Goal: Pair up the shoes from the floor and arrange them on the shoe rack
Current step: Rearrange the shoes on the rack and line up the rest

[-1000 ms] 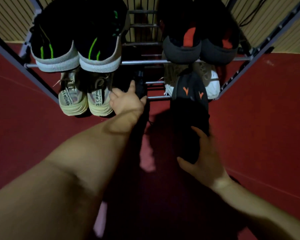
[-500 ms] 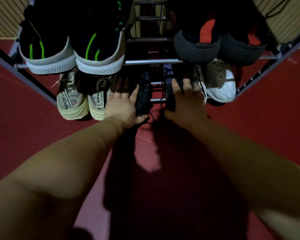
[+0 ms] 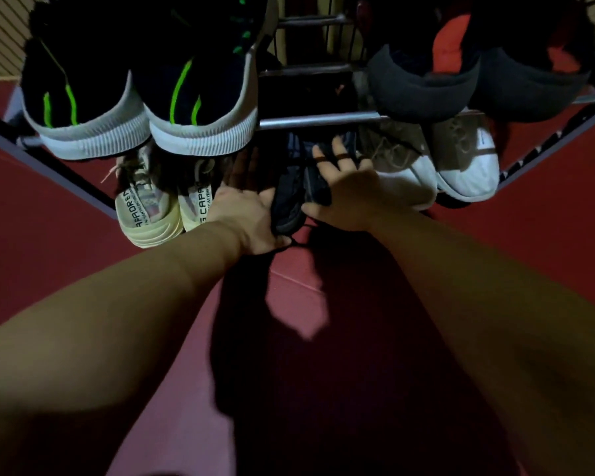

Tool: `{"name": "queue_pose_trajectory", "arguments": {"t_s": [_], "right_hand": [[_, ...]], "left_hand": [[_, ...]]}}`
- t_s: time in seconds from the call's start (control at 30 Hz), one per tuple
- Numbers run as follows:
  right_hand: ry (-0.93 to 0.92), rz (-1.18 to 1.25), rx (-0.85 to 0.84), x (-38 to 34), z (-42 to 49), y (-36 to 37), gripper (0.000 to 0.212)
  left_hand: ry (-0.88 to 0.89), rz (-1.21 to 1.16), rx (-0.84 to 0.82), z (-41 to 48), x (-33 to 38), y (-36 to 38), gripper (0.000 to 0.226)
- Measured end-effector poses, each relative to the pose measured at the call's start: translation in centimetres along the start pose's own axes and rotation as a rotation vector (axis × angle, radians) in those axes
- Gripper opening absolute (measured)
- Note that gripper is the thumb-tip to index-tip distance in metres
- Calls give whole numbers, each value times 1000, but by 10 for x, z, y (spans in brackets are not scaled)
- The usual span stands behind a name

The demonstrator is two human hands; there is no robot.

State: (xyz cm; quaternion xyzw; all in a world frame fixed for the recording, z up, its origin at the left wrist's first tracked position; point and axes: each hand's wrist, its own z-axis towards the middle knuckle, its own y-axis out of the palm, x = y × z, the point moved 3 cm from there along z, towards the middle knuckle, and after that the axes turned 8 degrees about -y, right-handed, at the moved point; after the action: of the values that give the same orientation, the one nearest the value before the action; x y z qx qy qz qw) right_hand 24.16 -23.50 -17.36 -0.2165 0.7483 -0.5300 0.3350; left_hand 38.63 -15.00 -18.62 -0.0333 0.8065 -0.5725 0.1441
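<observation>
A pair of dark shoes stands on the lower shelf of the metal shoe rack point(image 3: 316, 115), in the middle gap. My left hand point(image 3: 244, 214) lies along the outer side of the left dark shoe point(image 3: 287, 204), with its thumb under the heel. My right hand point(image 3: 349, 188) covers the right dark shoe point(image 3: 315, 182), fingers spread over its top and dark laces crossing them. The two shoes sit close together between my palms. Their toes are hidden in shadow under the upper shelf.
The upper shelf holds black sneakers with green stripes point(image 3: 200, 97) at left and dark grey shoes with red point(image 3: 423, 84) at right. Below stand cream sneakers point(image 3: 145, 207) at left and white sneakers point(image 3: 468, 159) at right. Red floor point(image 3: 49, 252) surrounds the rack.
My right hand carried a black shoe from the floor into the rack's middle gap, beside the one at my left hand. Both hands now press the pair together, and my head has moved closer.
</observation>
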Motion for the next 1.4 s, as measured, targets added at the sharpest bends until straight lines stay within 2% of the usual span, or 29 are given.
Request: {"name": "queue_pose_trajectory", "arguments": {"t_s": [0.1, 0.27, 0.43, 0.5, 0.57, 0.67, 0.73, 0.77, 0.8, 0.87, 0.93, 1.0, 1.1, 1.17, 1.3, 1.4], "right_hand": [[26, 54, 59, 4, -2, -1, 92], [-4, -20, 205, -1, -18, 6, 91], [21, 3, 222, -6, -9, -1, 97], [20, 0, 228, -5, -6, -4, 95], [30, 186, 285, -3, -8, -5, 91], [78, 682, 406, 0, -13, -9, 82], [14, 661, 455, -3, -22, -10, 73], [-3, 571, 508, -1, -28, -7, 66], [20, 454, 607, 6, -34, -2, 59], [188, 252, 764, 31, -52, 4, 52], [377, 203, 721, 58, -67, 11, 55], [389, 132, 569, 72, -71, 18, 67], [330, 108, 458, 77, -60, 20, 83], [350, 108, 445, 78, -54, 20, 83], [333, 68, 507, 73, -53, 18, 75], [362, 57, 443, 64, -63, 13, 79]], "left_hand": [[-19, -21, 7, -7, 4, -7, 103], [-39, -83, 12, -13, 5, -11, 99], [-90, -118, -57, -1, 11, -15, 105], [-69, -56, -54, 4, 15, -16, 109], [-76, -45, -86, 3, 14, -19, 113], [-109, -63, -94, -9, 12, -24, 114], [-114, -74, -69, -14, 14, -30, 119], [-126, -114, -56, -15, 15, -32, 121], [-128, -158, -30, -16, 17, -35, 123], [-76, -233, 91, -18, 25, -42, 124], [52, -261, 217, -20, 39, -50, 122], [134, -221, 236, -17, 56, -51, 117], [34, -320, 70, -6, 63, -44, 103], [-12, -349, 2, -1, 62, -39, 100], [-32, -377, -18, 1, 59, -34, 99], [-46, -403, -12, 1, 58, -32, 98]]}}
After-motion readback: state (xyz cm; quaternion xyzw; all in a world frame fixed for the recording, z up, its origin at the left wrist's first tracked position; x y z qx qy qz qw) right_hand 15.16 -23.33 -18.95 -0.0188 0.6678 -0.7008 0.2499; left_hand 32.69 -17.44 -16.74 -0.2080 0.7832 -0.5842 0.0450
